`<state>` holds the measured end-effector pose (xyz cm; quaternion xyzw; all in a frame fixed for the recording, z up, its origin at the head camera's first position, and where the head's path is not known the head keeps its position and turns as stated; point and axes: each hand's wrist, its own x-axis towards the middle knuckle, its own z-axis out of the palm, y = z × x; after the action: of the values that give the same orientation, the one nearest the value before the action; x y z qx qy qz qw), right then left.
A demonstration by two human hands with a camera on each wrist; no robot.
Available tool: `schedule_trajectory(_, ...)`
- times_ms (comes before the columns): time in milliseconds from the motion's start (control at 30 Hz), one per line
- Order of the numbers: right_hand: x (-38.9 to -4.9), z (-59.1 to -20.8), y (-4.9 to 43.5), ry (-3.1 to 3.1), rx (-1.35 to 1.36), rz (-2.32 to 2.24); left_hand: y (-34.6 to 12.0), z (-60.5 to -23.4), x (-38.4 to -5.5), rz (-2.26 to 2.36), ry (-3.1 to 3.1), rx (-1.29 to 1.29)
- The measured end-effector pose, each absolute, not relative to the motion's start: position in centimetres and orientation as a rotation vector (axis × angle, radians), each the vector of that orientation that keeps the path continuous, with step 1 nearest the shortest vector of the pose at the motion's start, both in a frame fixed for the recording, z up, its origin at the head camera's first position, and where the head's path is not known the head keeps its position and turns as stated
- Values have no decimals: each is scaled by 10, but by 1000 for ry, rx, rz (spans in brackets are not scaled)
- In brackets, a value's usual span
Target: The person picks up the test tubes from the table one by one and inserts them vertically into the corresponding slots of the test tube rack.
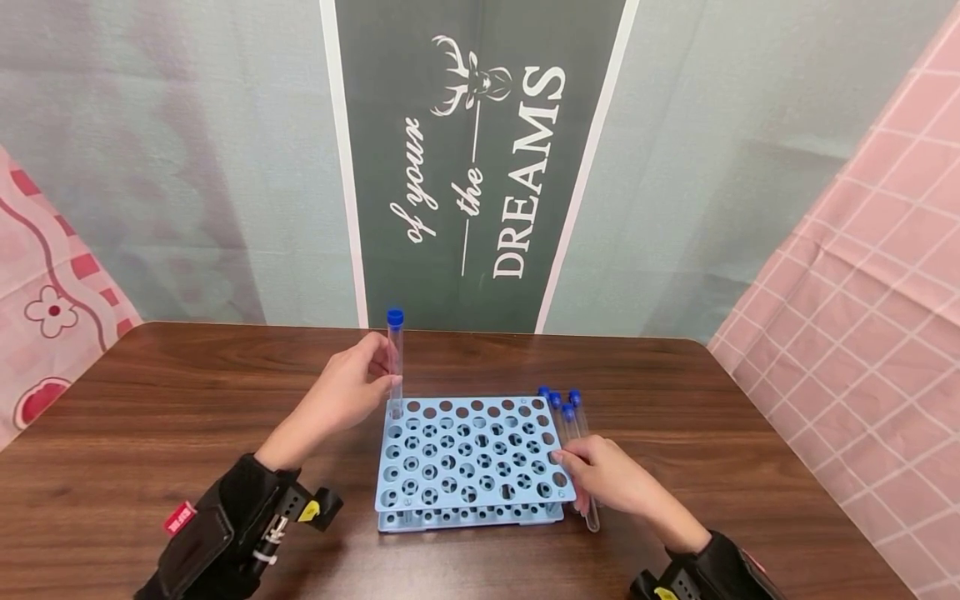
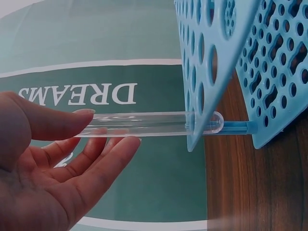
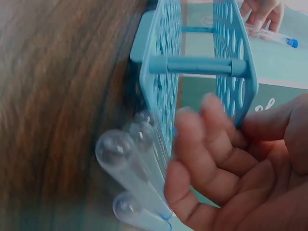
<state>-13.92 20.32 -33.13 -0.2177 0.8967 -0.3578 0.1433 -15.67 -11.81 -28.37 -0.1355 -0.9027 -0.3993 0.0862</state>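
A clear test tube [image 1: 396, 354] with a blue cap stands upright at the rack's back left corner. My left hand [image 1: 360, 375] pinches it between thumb and fingers. In the left wrist view, the tube's rounded end [image 2: 213, 123] passes through a hole in the upper plate, short of the lower plate. The light blue test tube rack [image 1: 472, 502] has two perforated levels. My right hand [image 1: 607, 475] holds the rack's right edge, its thumb at the upper plate and its other fingers curled below. Several capped test tubes [image 3: 127, 159] lie beside the rack, partly behind that hand.
The rack stands on a dark wooden table [image 1: 225, 392]. Behind it hangs a grey-green cloth [image 1: 480, 308] with white lettering. Pink patterned cloths [image 1: 847, 333] hang at both sides. Black wrist straps [image 1: 225, 533] with camera mounts sit on both forearms.
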Motion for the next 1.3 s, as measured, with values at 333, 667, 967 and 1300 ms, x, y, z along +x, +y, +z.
schedule_trajectory(333, -132, -331, 196, 2476, -425, -1200, -119, -286, -157, -1190, -2689, -397)
schedule_trajectory(667, -132, -331, 193, 2468, -387, -1234, -119, -285, -156, -1183, -2699, -396)
schedule_trajectory(967, -131, -328, 189, 2449, -415, -1262, -120, -286, -157, -1192, -2703, -392)
schedule_trajectory(1300, -132, -326, 189, 2520, -430, -1180, -121, -287, -159, -1196, -2713, -390)
